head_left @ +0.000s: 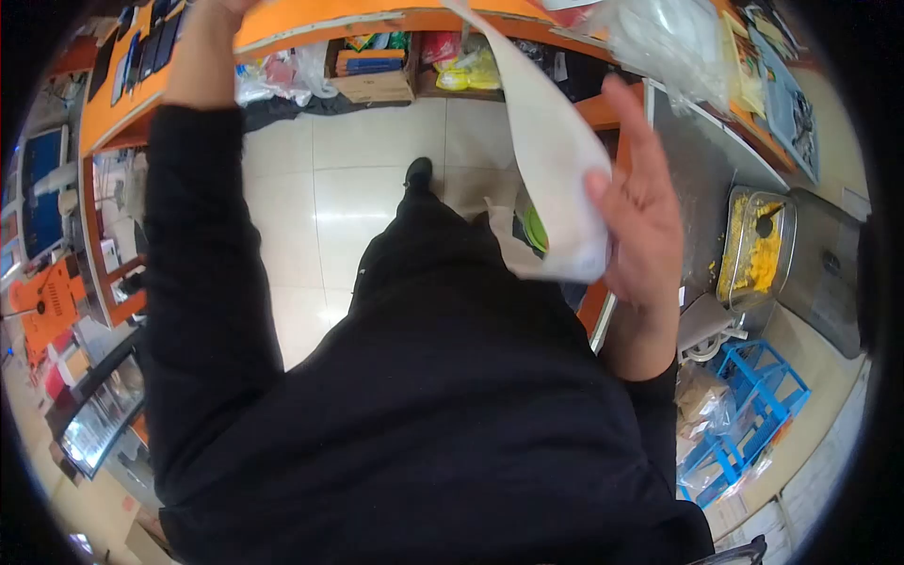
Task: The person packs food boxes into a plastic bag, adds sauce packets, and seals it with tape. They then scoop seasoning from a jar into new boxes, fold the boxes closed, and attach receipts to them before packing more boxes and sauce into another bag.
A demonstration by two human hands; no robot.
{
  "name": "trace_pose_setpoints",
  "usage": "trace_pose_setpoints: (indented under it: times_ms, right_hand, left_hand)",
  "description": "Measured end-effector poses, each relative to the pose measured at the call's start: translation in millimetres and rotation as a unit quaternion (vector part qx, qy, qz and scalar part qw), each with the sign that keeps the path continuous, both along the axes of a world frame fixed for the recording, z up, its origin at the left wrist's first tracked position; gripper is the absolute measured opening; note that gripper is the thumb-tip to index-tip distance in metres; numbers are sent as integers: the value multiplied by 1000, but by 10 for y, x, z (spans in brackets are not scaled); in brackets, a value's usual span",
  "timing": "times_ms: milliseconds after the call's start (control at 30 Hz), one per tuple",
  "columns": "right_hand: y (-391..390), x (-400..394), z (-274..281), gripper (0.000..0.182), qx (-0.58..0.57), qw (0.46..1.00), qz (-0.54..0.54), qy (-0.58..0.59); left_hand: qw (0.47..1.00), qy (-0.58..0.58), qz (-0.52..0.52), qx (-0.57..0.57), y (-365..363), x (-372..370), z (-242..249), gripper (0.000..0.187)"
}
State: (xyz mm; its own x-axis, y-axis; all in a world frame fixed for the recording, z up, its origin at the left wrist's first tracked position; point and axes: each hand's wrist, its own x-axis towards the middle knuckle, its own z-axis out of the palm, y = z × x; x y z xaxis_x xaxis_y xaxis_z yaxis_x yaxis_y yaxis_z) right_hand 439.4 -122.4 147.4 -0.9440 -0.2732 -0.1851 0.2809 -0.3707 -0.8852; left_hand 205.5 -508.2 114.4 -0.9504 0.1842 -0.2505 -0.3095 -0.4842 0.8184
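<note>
A long white strip (560, 160), which looks like paper or thin sheet, runs from the top edge down to a broad, folded-looking lower end beside my body. My right hand (645, 202) is at its right edge, the thumb lying over the strip and the index finger stretched away from it. The lower fingers are hard to make out. At the top left, my left hand (226, 4) is almost wholly cut off by the frame over the orange tabletop, so its fingers are hidden.
Shelves under the orange counter (320, 28) hold a cardboard box (377, 85) and plastic packets. Clear plastic bags (669, 47) lie at the upper right. Further right are a glass container with yellow contents (753, 250) and a blue plastic rack (753, 405). A monitor (99, 414) stands left.
</note>
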Motion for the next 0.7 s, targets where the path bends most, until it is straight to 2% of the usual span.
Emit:
trace_pose_setpoints:
  times_ms: [33, 100, 133, 167, 233, 300, 333, 367, 500, 633, 700]
  right_hand:
    - [-16, -126, 56, 56, -8, 999, -20, 32]
    - [15, -350, 189, 55, -19, 997, -23, 65]
    - [-16, -449, 324, 49, -27, 996, -41, 69]
    - [-75, -544, 488, 44, -35, 995, -58, 73]
    - [-101, -633, 658, 40, -38, 993, -68, 90]
    - [-108, -680, 784, 38, -30, 992, -52, 114]
    - [-109, -621, 929, 38, -36, 993, -22, 114]
    - [-125, -626, 967, 37, -32, 991, -23, 126]
    - [-169, -631, 985, 36, -56, 986, -3, 157]
    - [-330, -696, 910, 36, -3, 988, -38, 152]
    - [-403, -678, 932, 37, 18, 987, -36, 153]
  left_hand:
    - [992, 18, -118, -43, 172, 115, -89, 77]
    - [983, 43, -134, -116, 1056, 718, -101, 84]
    - [933, 123, -334, 49, 1118, 931, -237, 50]
    - [914, 239, -325, 28, 1600, 1346, 60, 80]
    - [920, 272, -281, 33, 1913, 1840, 290, 52]
    - [923, 245, -296, -18, 2031, 2119, 606, 41]
    - [941, 190, -278, 25, 2038, 2164, 616, 46]
    - [938, 186, -291, 26, 2003, 2192, 625, 45]
    - [938, 218, -263, 58, 1924, 2330, 658, 49]
    - [933, 249, -250, 61, 1859, 2352, 695, 43]
    - [957, 133, -239, 100, 1823, 2330, 754, 35]
